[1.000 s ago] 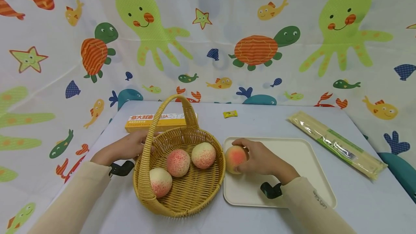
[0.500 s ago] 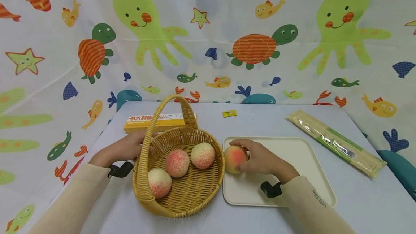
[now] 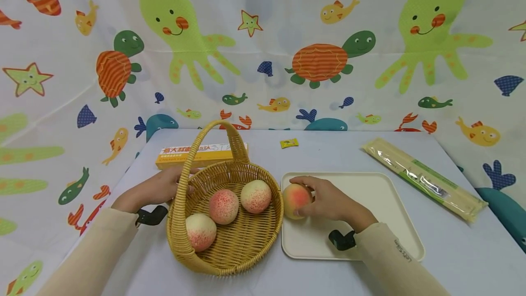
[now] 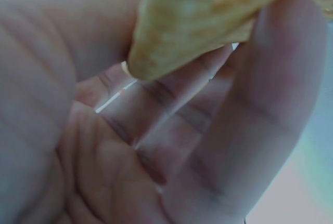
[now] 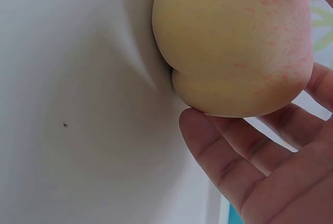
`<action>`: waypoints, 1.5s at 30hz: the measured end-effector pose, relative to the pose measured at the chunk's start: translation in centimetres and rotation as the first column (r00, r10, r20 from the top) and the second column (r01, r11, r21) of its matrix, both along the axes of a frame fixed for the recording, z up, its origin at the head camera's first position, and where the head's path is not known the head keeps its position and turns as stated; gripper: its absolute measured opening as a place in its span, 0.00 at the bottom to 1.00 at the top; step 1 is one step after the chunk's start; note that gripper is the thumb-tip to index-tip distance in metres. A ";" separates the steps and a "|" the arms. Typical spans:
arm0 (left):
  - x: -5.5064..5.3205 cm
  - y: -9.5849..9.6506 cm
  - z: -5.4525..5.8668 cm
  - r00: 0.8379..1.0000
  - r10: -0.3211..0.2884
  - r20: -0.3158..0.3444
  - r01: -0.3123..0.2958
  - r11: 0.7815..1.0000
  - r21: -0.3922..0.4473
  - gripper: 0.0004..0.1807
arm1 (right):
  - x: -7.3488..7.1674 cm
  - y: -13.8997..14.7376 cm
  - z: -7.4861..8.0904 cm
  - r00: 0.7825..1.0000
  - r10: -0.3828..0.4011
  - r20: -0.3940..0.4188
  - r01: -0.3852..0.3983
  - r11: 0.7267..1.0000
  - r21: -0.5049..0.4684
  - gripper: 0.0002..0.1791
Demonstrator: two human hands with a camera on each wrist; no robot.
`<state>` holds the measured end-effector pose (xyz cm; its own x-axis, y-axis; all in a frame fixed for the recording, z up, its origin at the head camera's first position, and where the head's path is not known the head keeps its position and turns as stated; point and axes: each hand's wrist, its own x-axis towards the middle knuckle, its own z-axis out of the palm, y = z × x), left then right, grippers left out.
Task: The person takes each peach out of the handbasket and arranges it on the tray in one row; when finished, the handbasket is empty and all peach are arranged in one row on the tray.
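Note:
A yellow wicker basket [image 3: 242,252] with a tall arched handle stands left of centre, and three peaches lie in it: a red-speckled one [image 3: 223,207], a paler one [image 3: 255,196] and another pale one [image 3: 201,232] by the handle's near foot. My left hand [image 3: 158,188] grips the basket's left side; close up in the left wrist view, thumb and fingers pinch the wicker [image 4: 192,21]. With my right hand [image 3: 333,200] I hold a yellow and orange-red peach [image 3: 295,200] at the left end of a cream tray [image 3: 370,191]. The right wrist view shows fingertips [image 5: 195,125] curled against this peach's side.
An orange and white pasta box [image 3: 164,161] lies behind the basket. A small yellow packet [image 3: 289,143] is at the back middle. To the right lies a long clear bag of noodles [image 3: 425,179]. A curtain [image 3: 263,44] printed with sea animals hangs behind the table.
Both hands keep their places on the basket and the peach. Only the head view has drifted slightly, shifting the scene a little to the left.

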<state>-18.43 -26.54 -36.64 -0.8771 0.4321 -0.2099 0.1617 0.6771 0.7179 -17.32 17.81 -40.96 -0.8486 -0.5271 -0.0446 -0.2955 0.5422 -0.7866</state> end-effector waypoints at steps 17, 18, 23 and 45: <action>0.2 0.0 0.0 0.999 0.040 0.029 -0.040 0.999 0.013 0.26 | -0.2 0.1 0.0 1.000 0.011 0.029 -0.012 1.000 0.002 0.43; 0.2 0.0 0.0 0.998 0.045 0.036 -0.045 0.999 0.013 0.26 | -0.2 0.1 -0.1 1.000 0.013 0.026 -0.013 1.000 0.006 0.43; 0.2 0.0 0.0 0.997 0.050 0.051 -0.051 0.999 0.007 0.29 | -0.2 0.1 -0.1 0.999 0.015 0.030 -0.016 1.000 0.009 0.42; 0.2 0.1 0.0 0.995 0.073 0.065 -0.074 0.997 0.010 0.30 | -0.3 0.1 0.2 0.997 0.028 0.076 -0.029 0.999 0.014 0.43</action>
